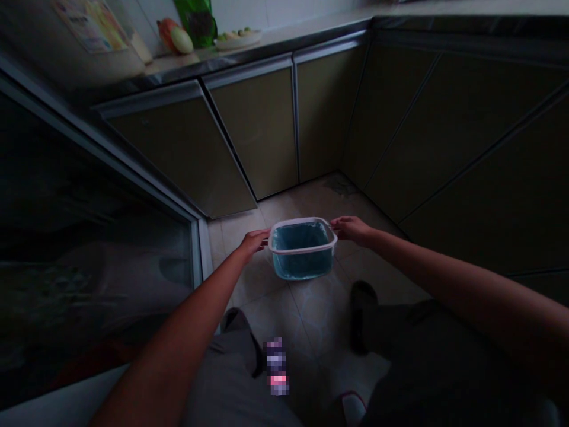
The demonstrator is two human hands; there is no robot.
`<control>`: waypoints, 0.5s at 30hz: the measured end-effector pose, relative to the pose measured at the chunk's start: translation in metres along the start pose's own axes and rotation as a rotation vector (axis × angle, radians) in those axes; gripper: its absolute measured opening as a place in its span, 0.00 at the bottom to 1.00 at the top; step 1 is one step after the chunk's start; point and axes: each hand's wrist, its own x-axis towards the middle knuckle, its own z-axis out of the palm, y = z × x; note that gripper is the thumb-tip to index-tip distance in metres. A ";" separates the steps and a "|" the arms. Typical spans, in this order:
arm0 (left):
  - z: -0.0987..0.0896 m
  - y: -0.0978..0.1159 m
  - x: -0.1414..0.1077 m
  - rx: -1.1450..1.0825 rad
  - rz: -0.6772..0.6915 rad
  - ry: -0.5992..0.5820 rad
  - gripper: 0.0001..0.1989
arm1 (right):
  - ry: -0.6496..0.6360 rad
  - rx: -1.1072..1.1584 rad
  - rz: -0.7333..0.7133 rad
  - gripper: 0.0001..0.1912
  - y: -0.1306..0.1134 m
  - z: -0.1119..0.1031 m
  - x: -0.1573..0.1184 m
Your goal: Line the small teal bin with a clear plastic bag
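A translucent blue plastic tub (303, 264) with a white rim is low in front of me, between my legs and the cabinets. At its left end, my left hand (256, 241) grips the rim. My right hand (350, 228) has hold of the rim at the opposite end, its fingers closed there. The tub's inside shows blue walls, and no contents can be made out in the dim light. Whether its base touches the floor I cannot tell.
Tiled floor (284, 308) lies beneath. Cabinet doors (253, 130) rise ahead and to the right. A glass door frame (202, 249) borders the left. On the counter are a plate of food (240, 40), a green bag (198, 24) and an onion-like vegetable (181, 40).
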 end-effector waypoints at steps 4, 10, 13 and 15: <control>0.013 -0.027 -0.011 0.111 0.079 -0.025 0.33 | -0.072 -0.092 0.029 0.10 0.023 0.005 -0.007; 0.022 -0.058 -0.023 0.735 0.291 0.132 0.47 | -0.145 -0.666 -0.136 0.15 0.046 0.010 -0.004; 0.016 -0.064 -0.027 0.892 0.292 0.050 0.53 | -0.156 -0.965 -0.302 0.16 0.052 0.007 -0.001; 0.011 -0.066 -0.029 0.966 0.290 -0.008 0.53 | -0.164 -1.037 -0.348 0.18 0.055 0.003 0.001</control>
